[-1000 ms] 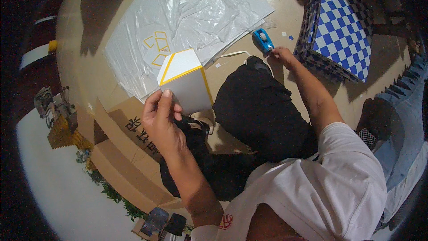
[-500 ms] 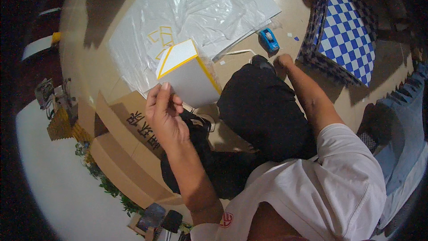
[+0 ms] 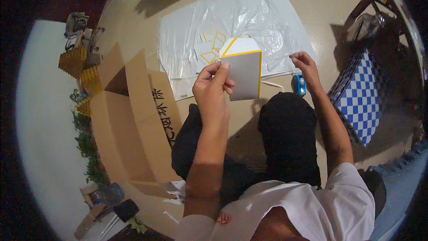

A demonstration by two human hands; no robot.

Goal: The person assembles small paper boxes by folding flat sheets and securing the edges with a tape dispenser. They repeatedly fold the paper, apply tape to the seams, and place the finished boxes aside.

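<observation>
My left hand [image 3: 213, 87] pinches a folded card piece [image 3: 245, 76] by its left edge, thumb on the near face. The piece has a plain grey panel, a white slanted flap on top and yellow edges. To its right, my right hand [image 3: 307, 68] is raised with thumb and forefinger pinched together; whatever is between the fingertips is too small to make out. Just below that hand, a blue tape dispenser [image 3: 299, 85] rests on the floor. Beyond the card piece, several yellow-edged white pieces [image 3: 214, 42] lie on a clear plastic sheet [image 3: 272, 22] over white board.
A tall open cardboard box [image 3: 120, 129] stands at my left, with leafy greenery [image 3: 87, 145] beside it. On the right is a blue-and-white checkered stack [image 3: 360, 102]. My knees, in black trousers [image 3: 287, 129], are between my arms. A pale strip [image 3: 272, 85] lies near the dispenser.
My right hand has risen from the floor beside the tape dispenser, fingers now pinched. The card piece is turned more upright in my left hand. The whole view has shifted and rotated.
</observation>
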